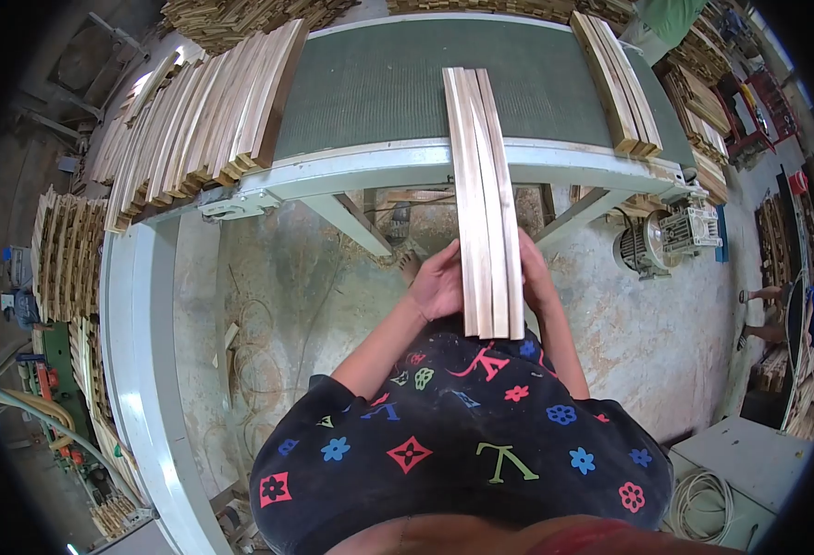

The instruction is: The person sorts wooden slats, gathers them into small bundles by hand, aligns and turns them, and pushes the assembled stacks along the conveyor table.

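Observation:
A bundle of several wooden slats lies lengthwise in front of me, its far end over the green conveyor belt and its near end close to my body. My left hand presses against the bundle's left side, thumb towards the top. On the opposite side my right hand grips the slats, with part of its fingers hidden behind the wood. Both hands are closed on the same bundle.
A long row of slats rests on the belt's left part, and a smaller group on its right. A pale metal frame runs along my left. An electric motor sits below right. Stacked wood stands far left.

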Demonstrator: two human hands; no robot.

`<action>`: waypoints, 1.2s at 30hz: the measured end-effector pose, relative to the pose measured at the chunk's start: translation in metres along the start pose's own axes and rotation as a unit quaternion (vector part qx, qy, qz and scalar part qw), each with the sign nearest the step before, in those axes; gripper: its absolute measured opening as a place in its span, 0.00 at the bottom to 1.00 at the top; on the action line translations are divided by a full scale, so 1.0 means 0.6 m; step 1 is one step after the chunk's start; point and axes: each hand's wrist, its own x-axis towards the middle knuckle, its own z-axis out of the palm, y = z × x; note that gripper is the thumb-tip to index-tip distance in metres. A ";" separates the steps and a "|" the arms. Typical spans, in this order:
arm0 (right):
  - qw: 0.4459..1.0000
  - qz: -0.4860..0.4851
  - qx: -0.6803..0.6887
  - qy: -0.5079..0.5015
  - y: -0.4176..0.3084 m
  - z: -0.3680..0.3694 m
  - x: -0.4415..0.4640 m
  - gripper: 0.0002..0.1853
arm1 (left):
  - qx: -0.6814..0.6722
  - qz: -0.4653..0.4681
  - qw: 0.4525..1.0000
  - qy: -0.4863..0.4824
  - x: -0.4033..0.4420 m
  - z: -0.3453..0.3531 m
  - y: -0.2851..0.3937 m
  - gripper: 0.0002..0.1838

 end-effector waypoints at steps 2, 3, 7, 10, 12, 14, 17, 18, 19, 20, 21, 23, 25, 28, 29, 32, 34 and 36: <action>1.000 -0.013 -0.012 -0.022 -0.028 0.004 -0.005 0.30 | 0.003 -0.007 0.998 -0.055 0.003 0.019 0.018 0.35; 1.000 -0.006 -0.010 -0.009 -0.051 0.015 -0.011 0.30 | -0.008 -0.009 0.996 -0.090 0.006 0.030 0.026 0.35; 1.000 -0.003 0.005 0.020 -0.137 0.068 -0.015 0.27 | -0.011 -0.018 0.989 -0.149 0.008 0.101 0.057 0.32; 0.999 -0.036 -0.021 -0.007 -0.153 0.064 0.006 0.25 | -0.012 0.030 0.982 -0.188 0.011 0.138 0.061 0.33; 0.999 -0.037 -0.020 -0.016 -0.160 0.067 0.015 0.25 | -0.004 0.059 0.978 -0.202 0.012 0.147 0.066 0.33; 0.999 -0.046 -0.008 -0.023 -0.162 0.080 0.022 0.25 | -0.001 0.065 0.978 -0.198 0.007 0.151 0.072 0.33; 0.999 -0.042 -0.018 -0.028 -0.166 0.085 0.025 0.26 | 0.002 0.067 0.980 -0.189 -0.002 0.156 0.076 0.33; 0.999 -0.035 -0.015 -0.028 -0.164 0.082 0.025 0.26 | -0.002 0.065 0.982 -0.177 -0.007 0.161 0.070 0.34; 0.997 -0.021 -0.055 -0.048 -0.167 0.071 0.029 0.25 | -0.006 0.063 0.984 -0.165 -0.011 0.166 0.063 0.35; 0.993 -0.005 -0.096 -0.069 -0.169 0.056 0.031 0.25 | -0.010 0.060 0.986 -0.153 -0.016 0.171 0.057 0.36; 0.983 -0.032 -0.158 -0.087 -0.161 0.036 0.045 0.23 | 0.032 0.051 0.991 -0.121 -0.024 0.183 0.047 0.36; 0.954 -0.058 -0.290 -0.049 -0.156 -0.003 0.075 0.21 | 0.077 0.041 0.995 -0.056 -0.039 0.166 0.029 0.39; 0.859 -0.185 -0.478 0.013 -0.154 -0.040 0.117 0.19 | 0.082 0.049 0.995 0.010 -0.053 0.100 0.012 0.41; 0.711 -0.263 -0.650 -0.053 -0.183 -0.054 0.182 0.25 | 0.080 0.035 0.996 0.010 -0.065 0.036 0.014 0.41; 0.672 -0.297 -0.673 -0.086 -0.192 -0.041 0.200 0.29 | 0.065 0.039 0.997 0.013 -0.068 0.026 0.015 0.40; 0.525 -0.399 -0.725 -0.200 -0.231 0.031 0.252 0.39 | 0.039 0.045 0.998 0.008 -0.071 0.012 0.023 0.39; 0.390 -0.456 -0.739 -0.307 -0.254 0.083 0.290 0.46 | 0.035 0.040 0.999 -0.006 -0.074 -0.005 0.029 0.39; 0.334 -0.435 -0.700 -0.458 -0.257 0.122 0.345 0.42 | 0.030 0.033 0.999 -0.004 -0.084 -0.015 0.038 0.40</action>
